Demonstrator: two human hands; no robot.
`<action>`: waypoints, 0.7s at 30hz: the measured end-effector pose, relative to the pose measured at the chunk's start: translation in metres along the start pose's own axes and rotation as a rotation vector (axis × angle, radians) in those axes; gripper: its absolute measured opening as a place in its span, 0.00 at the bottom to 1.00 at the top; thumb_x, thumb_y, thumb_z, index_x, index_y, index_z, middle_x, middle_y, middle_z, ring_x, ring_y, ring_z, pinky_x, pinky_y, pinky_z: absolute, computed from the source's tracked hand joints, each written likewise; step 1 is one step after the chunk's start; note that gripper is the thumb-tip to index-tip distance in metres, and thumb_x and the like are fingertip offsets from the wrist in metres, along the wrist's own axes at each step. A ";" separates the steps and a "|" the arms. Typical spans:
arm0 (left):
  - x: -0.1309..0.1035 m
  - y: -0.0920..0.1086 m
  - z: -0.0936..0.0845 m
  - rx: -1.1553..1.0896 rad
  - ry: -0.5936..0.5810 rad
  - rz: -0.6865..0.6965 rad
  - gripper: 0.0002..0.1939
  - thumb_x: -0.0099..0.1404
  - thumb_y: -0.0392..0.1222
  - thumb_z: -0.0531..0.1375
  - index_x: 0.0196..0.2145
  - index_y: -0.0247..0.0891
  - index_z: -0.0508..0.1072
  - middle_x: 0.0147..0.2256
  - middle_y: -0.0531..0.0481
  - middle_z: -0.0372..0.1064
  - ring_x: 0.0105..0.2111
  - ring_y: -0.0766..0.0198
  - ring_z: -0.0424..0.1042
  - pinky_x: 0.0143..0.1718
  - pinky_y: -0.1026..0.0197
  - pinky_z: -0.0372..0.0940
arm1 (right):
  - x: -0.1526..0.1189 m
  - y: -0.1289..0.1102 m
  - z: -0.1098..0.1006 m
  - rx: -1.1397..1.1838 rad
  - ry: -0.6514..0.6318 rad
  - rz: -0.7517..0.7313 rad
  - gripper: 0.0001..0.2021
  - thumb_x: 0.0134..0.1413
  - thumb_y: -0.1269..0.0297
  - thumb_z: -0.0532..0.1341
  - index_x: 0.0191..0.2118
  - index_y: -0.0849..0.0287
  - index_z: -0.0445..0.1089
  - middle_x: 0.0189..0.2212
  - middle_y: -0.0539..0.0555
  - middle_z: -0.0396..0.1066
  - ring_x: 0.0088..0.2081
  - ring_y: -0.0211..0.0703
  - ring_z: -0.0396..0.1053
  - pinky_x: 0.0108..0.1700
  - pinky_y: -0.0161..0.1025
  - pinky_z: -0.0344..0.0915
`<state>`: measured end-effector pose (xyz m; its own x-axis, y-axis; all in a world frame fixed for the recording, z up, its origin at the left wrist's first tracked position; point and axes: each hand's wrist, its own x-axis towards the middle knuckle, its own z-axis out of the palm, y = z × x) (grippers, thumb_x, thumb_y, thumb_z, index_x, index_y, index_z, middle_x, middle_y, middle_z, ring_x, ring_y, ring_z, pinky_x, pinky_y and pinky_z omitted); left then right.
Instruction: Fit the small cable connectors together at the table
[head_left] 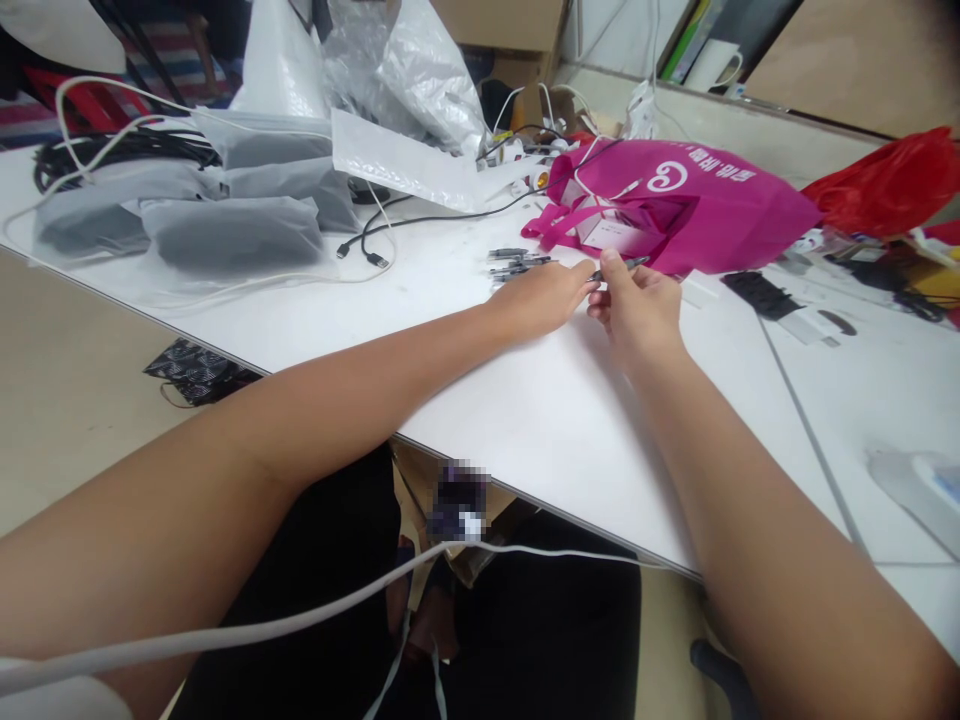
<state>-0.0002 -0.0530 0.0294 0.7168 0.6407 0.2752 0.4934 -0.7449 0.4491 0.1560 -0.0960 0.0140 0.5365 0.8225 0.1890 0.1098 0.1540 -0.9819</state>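
Observation:
Over the white table (pixel 480 390), my right hand (pixel 645 310) pinches a dark pen (pixel 637 262) between thumb and fingers. My left hand (pixel 540 300) is closed at the pen's left end, its fingers partly hidden behind the hand. Only short stretches of the pen show between and past my fingers. Just behind my left hand lies a small pile of dark and clear pens (pixel 514 262), partly covered by that hand.
Behind my hands lies a magenta bag (pixel 735 215) with a white box (pixel 619 232) in its opening. Several grey plastic packages (pixel 236 230) are at the left, with black cable ends (pixel 375 258) beside them. A white cable (pixel 315 625) crosses before my lap.

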 end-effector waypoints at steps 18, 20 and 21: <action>0.030 -0.029 0.038 -0.886 -0.009 0.149 0.13 0.88 0.40 0.58 0.44 0.37 0.78 0.40 0.45 0.82 0.40 0.64 0.80 0.50 0.56 0.75 | 0.006 0.002 -0.024 -0.566 -0.025 -0.510 0.26 0.75 0.31 0.68 0.38 0.49 0.74 0.33 0.55 0.82 0.44 0.60 0.86 0.50 0.57 0.82; 0.030 -0.027 0.038 -0.948 -0.005 0.146 0.11 0.88 0.41 0.61 0.45 0.36 0.79 0.43 0.44 0.83 0.42 0.64 0.81 0.52 0.55 0.76 | 0.008 0.001 -0.025 -0.602 -0.020 -0.521 0.26 0.76 0.31 0.68 0.38 0.49 0.74 0.35 0.56 0.83 0.46 0.61 0.86 0.52 0.57 0.83; 0.029 -0.026 0.037 -0.967 -0.005 0.142 0.10 0.87 0.42 0.63 0.45 0.36 0.79 0.44 0.43 0.84 0.43 0.63 0.81 0.53 0.55 0.76 | 0.008 0.000 -0.025 -0.608 -0.015 -0.523 0.25 0.75 0.32 0.69 0.38 0.49 0.74 0.35 0.56 0.83 0.46 0.61 0.86 0.52 0.57 0.83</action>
<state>0.0262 -0.0218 -0.0062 0.7413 0.5544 0.3783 -0.2132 -0.3401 0.9159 0.1811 -0.1031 0.0161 0.2789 0.7341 0.6192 0.7829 0.1995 -0.5893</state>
